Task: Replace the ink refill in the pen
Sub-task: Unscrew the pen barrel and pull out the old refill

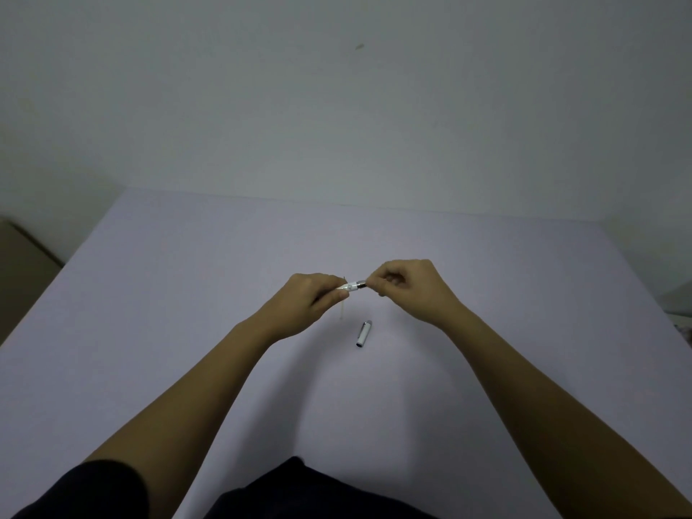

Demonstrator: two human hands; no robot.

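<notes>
A white pen (pixel 354 286) with a silver band is held level above the pale lilac table (pixel 187 294), between both hands. My left hand (pixel 307 305) pinches its left, white end. My right hand (pixel 412 290) grips the right end past the silver band. A thin pale refill (pixel 342 309) lies on the table just under my left hand, partly hidden by the fingers. The white pen cap (pixel 364 333), with a silver top and dark open end, lies on the table in front of my hands.
A grey wall stands behind the table's far edge. A brown box (pixel 22 271) sits off the table's left side. Some clutter shows at the right border (pixel 679 305).
</notes>
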